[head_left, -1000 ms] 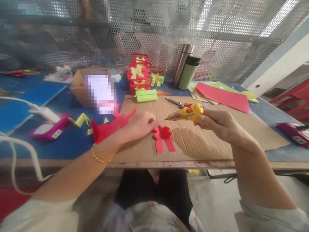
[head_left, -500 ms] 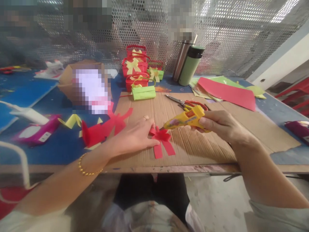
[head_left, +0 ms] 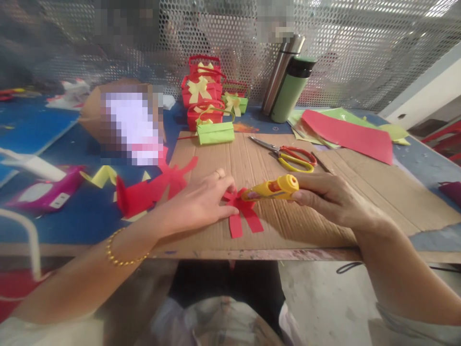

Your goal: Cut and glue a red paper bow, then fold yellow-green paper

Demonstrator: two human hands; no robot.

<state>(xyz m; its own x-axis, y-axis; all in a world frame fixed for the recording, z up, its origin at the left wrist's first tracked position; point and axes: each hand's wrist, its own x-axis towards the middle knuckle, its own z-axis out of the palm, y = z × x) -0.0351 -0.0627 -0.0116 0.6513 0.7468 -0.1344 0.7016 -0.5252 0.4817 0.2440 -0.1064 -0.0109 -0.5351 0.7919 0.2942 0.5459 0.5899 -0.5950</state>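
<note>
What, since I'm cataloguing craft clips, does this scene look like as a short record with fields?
Left hand: touching the red bow
Right hand: gripping the glue gun, aimed at the red bow
Red bow: on cardboard, two tails showing
Scissors: on cardboard, beyond the glue gun
Farther back: red and green baskets, two flasks to their right

From far off, I see a red paper bow [head_left: 249, 215] and a yellow glue gun [head_left: 266, 189] with a bit of orange. The scissors [head_left: 279, 150] have one orange-red handle and one yellow handle. The cardboard [head_left: 219, 161] is brown with thin lines, and the table [head_left: 90, 223] is blue. My camera shows me red baskets [head_left: 216, 96] with pale yellow bows [head_left: 199, 90], a bright green basket [head_left: 216, 134], and a soft green bottle [head_left: 289, 93] with a black lid.
</note>
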